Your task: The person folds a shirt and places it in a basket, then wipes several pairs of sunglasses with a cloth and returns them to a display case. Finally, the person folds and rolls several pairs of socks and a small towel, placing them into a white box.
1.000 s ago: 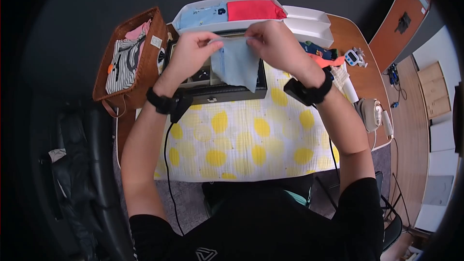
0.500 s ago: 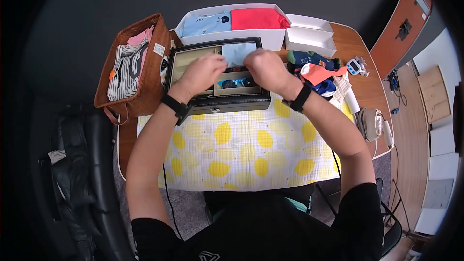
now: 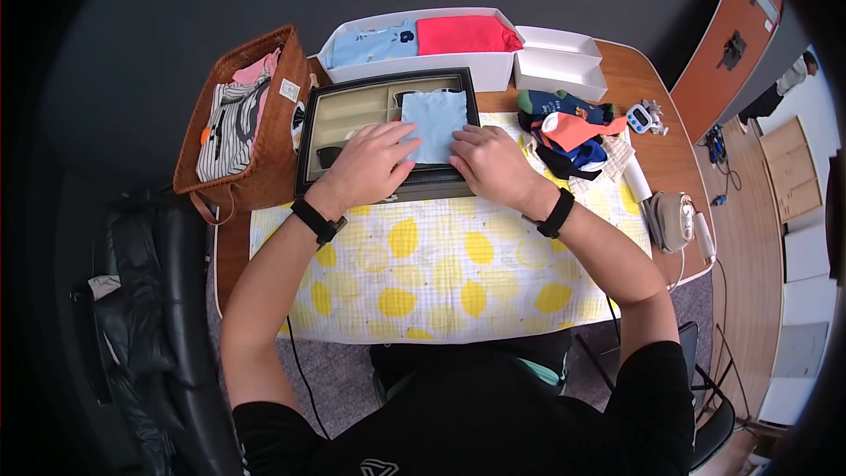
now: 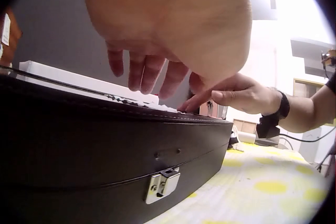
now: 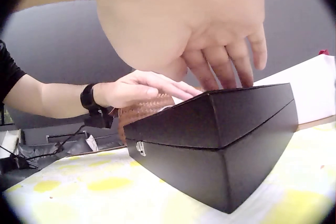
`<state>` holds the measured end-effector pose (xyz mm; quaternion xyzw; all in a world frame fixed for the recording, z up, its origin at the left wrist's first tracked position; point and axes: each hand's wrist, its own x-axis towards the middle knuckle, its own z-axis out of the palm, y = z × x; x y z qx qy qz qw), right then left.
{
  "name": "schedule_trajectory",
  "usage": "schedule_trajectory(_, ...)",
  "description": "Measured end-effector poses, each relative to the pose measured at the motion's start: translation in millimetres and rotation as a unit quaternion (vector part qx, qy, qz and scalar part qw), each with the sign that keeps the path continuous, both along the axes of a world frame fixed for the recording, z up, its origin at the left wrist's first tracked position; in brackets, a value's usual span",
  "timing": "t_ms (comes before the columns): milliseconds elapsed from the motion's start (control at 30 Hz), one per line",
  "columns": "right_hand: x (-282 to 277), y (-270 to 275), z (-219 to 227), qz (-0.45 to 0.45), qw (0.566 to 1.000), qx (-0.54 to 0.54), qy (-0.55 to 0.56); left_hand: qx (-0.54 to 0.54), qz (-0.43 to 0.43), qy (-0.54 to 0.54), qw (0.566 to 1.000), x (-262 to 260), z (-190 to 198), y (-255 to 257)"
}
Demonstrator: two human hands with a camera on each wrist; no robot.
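A light blue cloth (image 3: 434, 122) lies spread flat on the windowed lid of a black display case (image 3: 312, 123). My left hand (image 3: 370, 161) rests over the lid at the cloth's left edge, fingers extended. At the right edge, my right hand (image 3: 498, 163) touches the cloth with its fingertips, palm down. Dark eyewear (image 3: 329, 156) shows through the window left of my left hand, while the cloth covers most of the right-hand compartments. The lid is down, and a metal clasp (image 4: 161, 184) sits on the front in the left wrist view.
A wicker basket (image 3: 240, 183) of clothes stands left. Behind the case is a white box (image 3: 480, 69) with folded blue and red clothes, beside a white divided tray (image 3: 564, 84). Socks (image 3: 582, 145) and a small timer (image 3: 641, 119) lie right. A lemon-print cloth (image 3: 423, 278) covers the table front.
The blue cloth, held up by both hands a second ago, has come down flat onto the case lid. Both hands have let go of its upper edge and moved nearer to me.
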<state>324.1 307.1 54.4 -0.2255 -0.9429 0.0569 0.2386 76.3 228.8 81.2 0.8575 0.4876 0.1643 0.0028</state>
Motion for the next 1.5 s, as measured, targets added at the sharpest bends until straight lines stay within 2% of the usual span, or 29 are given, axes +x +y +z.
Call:
schedule_trajectory(67,3.2,-1.0,-5.4,-0.014,0.998,0.056,0.003,-0.001,0.005,-0.034,0.999,3.7,-3.0,12.0)
schedule_trajectory(133,4.2,-6.0,-6.4,-0.016,0.998,0.066,-0.003,-0.005,0.012,-0.068,0.998,6.3,-10.3,28.3)
schedule_trajectory(233,3.7,-11.5,-3.6,-0.005,0.997,0.071,-0.039,-0.003,-0.004,-0.041,0.999,6.3,-20.4,52.9)
schedule_trajectory(300,5.4,-10.7,-4.2,0.006,0.996,0.063,-0.069,-0.057,0.012,0.036,0.998,7.1,-25.7,62.0)
schedule_trajectory(333,6.5,-9.2,-5.8,0.008,0.995,0.066,-0.074,-0.058,0.010,0.036,0.998,7.0,-29.1,64.2)
schedule_trajectory(400,9.2,-6.1,-6.9,0.009,0.994,0.069,-0.079,-0.091,0.049,0.113,0.988,3.9,-35.4,66.8)
schedule_trajectory(467,11.0,-4.1,-3.5,0.019,0.995,0.035,-0.093,-0.100,0.055,0.111,0.987,5.2,-31.1,62.5)
schedule_trajectory(600,12.9,-1.5,-2.7,0.037,0.996,0.035,-0.078,-0.096,0.059,0.114,0.987,0.6,-34.9,60.9)
schedule_trajectory(667,13.1,0.4,2.9,0.045,0.995,-0.027,-0.085,-0.103,0.062,0.115,0.986,1.7,-32.1,59.5)
schedule_trajectory(767,5.5,20.1,-0.6,0.013,0.999,0.008,-0.029,-0.108,0.069,0.104,0.986,0.1,-35.6,64.5)
schedule_trajectory(833,-0.9,40.8,-8.8,0.000,0.999,0.023,-0.042,-0.108,0.072,0.092,0.987,0.2,-37.3,70.5)
schedule_trajectory(900,-7.9,57.1,-14.5,-0.039,0.992,0.046,-0.113,-0.153,0.086,0.123,0.977,2.2,-29.3,75.0)
schedule_trajectory(933,-10.8,60.6,-9.8,-0.067,0.978,0.004,-0.199,-0.152,0.085,0.123,0.977,2.8,-26.0,75.7)
schedule_trajectory(1000,-8.8,60.5,-3.5,-0.075,0.974,0.003,-0.214,-0.207,0.112,0.145,0.961,2.8,-20.2,75.8)
schedule_trajectory(1167,-7.6,61.3,-1.8,-0.091,0.967,-0.030,-0.236,-0.220,0.128,0.138,0.957,-4.9,-17.3,68.7)
schedule_trajectory(1267,0.5,60.5,-4.3,-0.084,0.974,-0.030,-0.207,-0.204,0.129,0.135,0.961,-13.6,-15.8,61.7)
schedule_trajectory(1300,6.1,58.2,-5.6,-0.085,0.985,0.002,-0.153,-0.195,0.136,0.132,0.962,-15.7,-16.3,58.0)
schedule_trajectory(1367,25.2,50.8,-9.8,-0.081,0.996,0.043,-0.020,-0.121,0.126,0.050,0.983,-9.4,-4.4,35.4)
schedule_trajectory(1500,93.8,13.1,4.6,-0.156,0.983,-0.025,0.089,0.048,0.037,-0.109,0.992,9.5,13.4,-33.5)
